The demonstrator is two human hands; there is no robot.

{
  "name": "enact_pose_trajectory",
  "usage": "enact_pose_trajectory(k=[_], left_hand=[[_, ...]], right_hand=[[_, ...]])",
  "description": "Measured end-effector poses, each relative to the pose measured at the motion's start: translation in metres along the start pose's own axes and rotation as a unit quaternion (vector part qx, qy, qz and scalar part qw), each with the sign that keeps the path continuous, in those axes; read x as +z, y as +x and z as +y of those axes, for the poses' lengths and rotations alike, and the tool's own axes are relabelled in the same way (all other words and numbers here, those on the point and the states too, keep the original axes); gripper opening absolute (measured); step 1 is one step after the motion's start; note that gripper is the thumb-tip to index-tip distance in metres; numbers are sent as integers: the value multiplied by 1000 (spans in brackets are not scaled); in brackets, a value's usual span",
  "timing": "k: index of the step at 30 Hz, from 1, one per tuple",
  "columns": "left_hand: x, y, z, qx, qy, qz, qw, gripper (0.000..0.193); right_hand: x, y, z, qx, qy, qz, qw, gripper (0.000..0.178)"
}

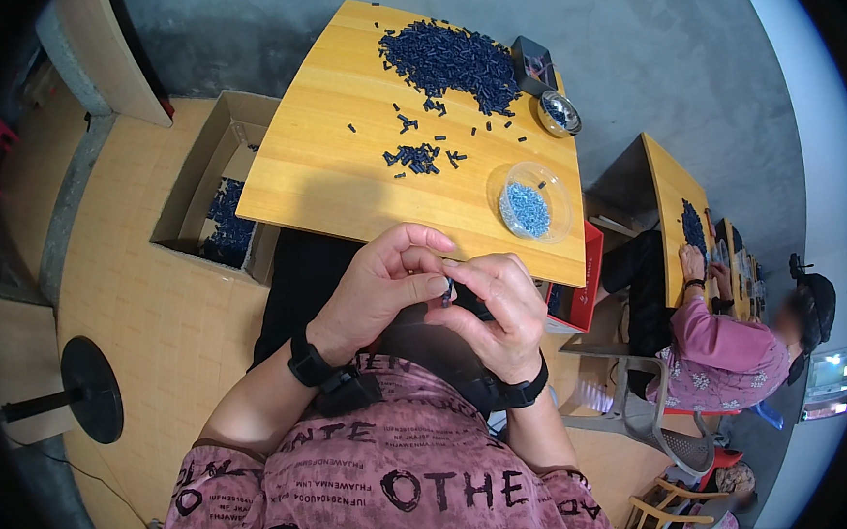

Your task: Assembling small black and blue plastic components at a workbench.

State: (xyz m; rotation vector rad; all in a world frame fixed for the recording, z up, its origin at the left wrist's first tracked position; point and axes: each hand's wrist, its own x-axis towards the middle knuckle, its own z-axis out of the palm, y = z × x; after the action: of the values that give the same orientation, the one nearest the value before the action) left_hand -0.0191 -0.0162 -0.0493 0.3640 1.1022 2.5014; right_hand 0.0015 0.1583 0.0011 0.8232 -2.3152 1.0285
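Note:
Close to my chest, just off the near edge of the wooden table [341, 182], my two hands meet. My left hand [381, 282] is closed, thumb and forefinger pinched at a small dark cylindrical piece [448, 295]. From the other side my right hand [499, 308] pinches the same piece, its fingertips touching those of the left. Fingers cover most of the piece. Beyond them lies a small pile of similar dark pieces [419, 158]. To its right stands a clear round tub [560, 198] of tiny light-blue parts [525, 210].
A large heap of dark pieces [450, 59] covers the table's far part, beside a black box [532, 64] and a metal bowl [558, 113]. Left on the floor is a cardboard box [182, 206]; a red box [593, 259] sits right. A co-worker [720, 353] works at another table.

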Motion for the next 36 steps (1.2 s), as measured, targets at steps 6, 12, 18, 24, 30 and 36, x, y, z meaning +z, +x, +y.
enact_pose_trajectory(k=[6,12,18,24,30,36], left_hand=[[2,-1,0,-15,38,17,999,36],[-1,-7,5,-5,122,-17,992,52],[3,-8,8,130,314,-88,936,61],[4,-7,1,218,423,-50,878,59],[3,-7,-2,240,446,-52,861,59],[4,-6,-6,263,467,-47,843,58]], right_hand=[[2,-2,1,10,-17,-19,1000,45],[2,-5,4,-2,-33,-11,999,44],[0,-6,4,-1,-35,-8,999,44],[1,-6,0,6,-16,0,1000,38],[2,-9,2,7,-19,-3,1000,36],[2,-10,1,19,-8,-4,1000,34]])
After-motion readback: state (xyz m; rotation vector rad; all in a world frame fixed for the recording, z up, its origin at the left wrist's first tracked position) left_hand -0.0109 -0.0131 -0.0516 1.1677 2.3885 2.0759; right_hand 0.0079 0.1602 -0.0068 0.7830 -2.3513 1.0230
